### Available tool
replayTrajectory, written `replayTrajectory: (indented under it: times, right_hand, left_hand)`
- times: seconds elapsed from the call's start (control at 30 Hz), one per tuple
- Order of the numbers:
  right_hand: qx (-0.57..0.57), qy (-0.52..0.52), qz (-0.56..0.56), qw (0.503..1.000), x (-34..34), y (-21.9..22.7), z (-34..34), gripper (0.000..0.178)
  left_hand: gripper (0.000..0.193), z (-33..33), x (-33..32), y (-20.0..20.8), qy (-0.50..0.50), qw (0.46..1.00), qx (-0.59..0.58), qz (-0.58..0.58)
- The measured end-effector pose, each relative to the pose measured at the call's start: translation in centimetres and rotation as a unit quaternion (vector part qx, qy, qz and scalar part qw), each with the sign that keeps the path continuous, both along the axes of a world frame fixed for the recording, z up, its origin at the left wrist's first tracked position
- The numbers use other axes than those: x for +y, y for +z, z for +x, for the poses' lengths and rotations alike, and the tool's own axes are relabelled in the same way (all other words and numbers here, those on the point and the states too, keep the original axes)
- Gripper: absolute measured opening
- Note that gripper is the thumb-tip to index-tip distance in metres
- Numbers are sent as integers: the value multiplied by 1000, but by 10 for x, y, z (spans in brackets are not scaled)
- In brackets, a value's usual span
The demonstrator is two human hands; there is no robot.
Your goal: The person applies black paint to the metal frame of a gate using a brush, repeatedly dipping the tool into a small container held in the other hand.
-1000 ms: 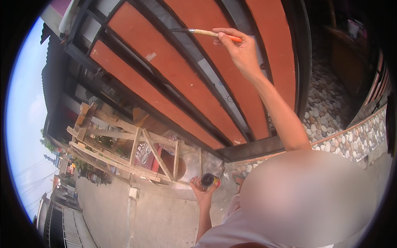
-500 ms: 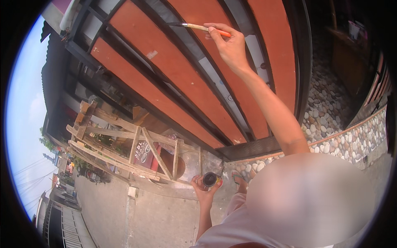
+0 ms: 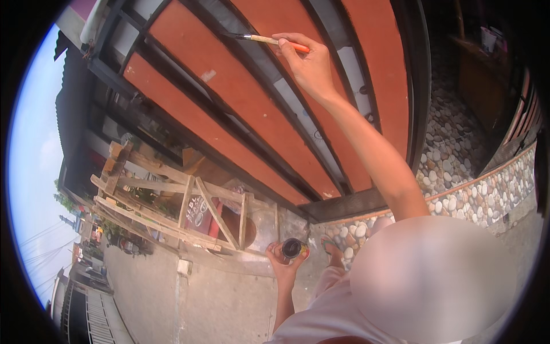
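**Holding brush at dark bar, can low in left hand**

Big stuff first: slatted orange-and-black gate [image 3: 223, 86] fills the upper middle. Wooden trestle [image 3: 187, 200] stands left of the can, near it; mind the elbow. Right hand [image 3: 309, 69] raised, fingers pinched closed on the brush handle. Left hand [image 3: 280, 262] low, curled partway round the can [image 3: 293, 248], a grip as wide as the can. Can's mouth faces up, dark stuff inside, probably paint; best held level. Brush [image 3: 263, 39] points left, over the gate's upper part. Bristles [image 3: 234, 35] dark, at a dark bar [image 3: 243, 67]; contact can't be told. For clean edges: light pressure, strokes lengthwise along the bar, bristle tips off the orange.
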State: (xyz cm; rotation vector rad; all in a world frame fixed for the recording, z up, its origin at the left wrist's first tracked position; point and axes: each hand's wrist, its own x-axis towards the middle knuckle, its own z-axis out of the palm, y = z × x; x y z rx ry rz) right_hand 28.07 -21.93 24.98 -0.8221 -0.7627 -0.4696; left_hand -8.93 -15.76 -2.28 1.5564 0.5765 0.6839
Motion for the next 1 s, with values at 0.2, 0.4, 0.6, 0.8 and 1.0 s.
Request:
replayTrajectory:
  times: [0.2,0.4,0.6,0.8,1.0]
  right_hand:
    - [19,-37,-42,998,-14,-42,-13,20]
    - [-3,-41,-7,999,-11,-13,-24,23]
    - [-53,-128,19,990,6,3,-13,20]
    - [4,-84,-82,993,-13,-44,-27,23]
    - [-47,-152,-72,985,-20,-37,-29,22]
  left_hand:
    - [88,-4,1,0,9,1000,0,-11]
    - [87,-5,2,-1,13,1000,6,3]
    - [87,-3,0,-2,-3,1000,-6,13]
    - [87,-12,-4,6,15,1000,17,0]
    - [88,-7,1,2,14,1000,24,8]
